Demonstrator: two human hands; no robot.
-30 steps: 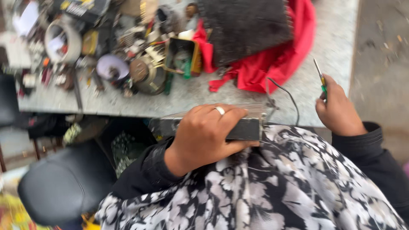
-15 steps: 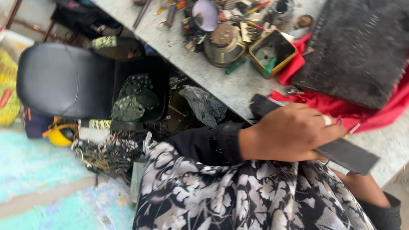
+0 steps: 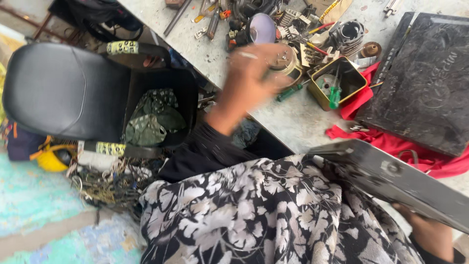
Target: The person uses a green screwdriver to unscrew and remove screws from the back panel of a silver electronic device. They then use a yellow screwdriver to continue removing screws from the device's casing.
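Note:
My left hand (image 3: 250,73), blurred by motion and wearing a ring, stretches over the edge of the grey worktable (image 3: 293,122). Its fingers are spread and hold nothing. They hover by a round metal part (image 3: 289,59) and a purple disc (image 3: 262,28). My right hand (image 3: 430,230) shows only partly at the bottom right, beneath a flat grey device panel (image 3: 400,178) that it holds tilted across my lap. Just beyond lies a yellow tin (image 3: 342,80) with a green-handled screwdriver (image 3: 334,97) in it.
A black laptop-like slab (image 3: 422,83) rests on a red cloth (image 3: 391,144) at the right of the table. Tools and metal parts crowd the table's far side. On the floor to the left are a black seat (image 3: 53,88), a black bin of green circuit boards (image 3: 156,117) and tangled wires (image 3: 110,183).
My left hand has let go of the grey panel and swung up toward the cluttered table. The panel has dropped lower right, now carried by my right hand alone. The view has shifted.

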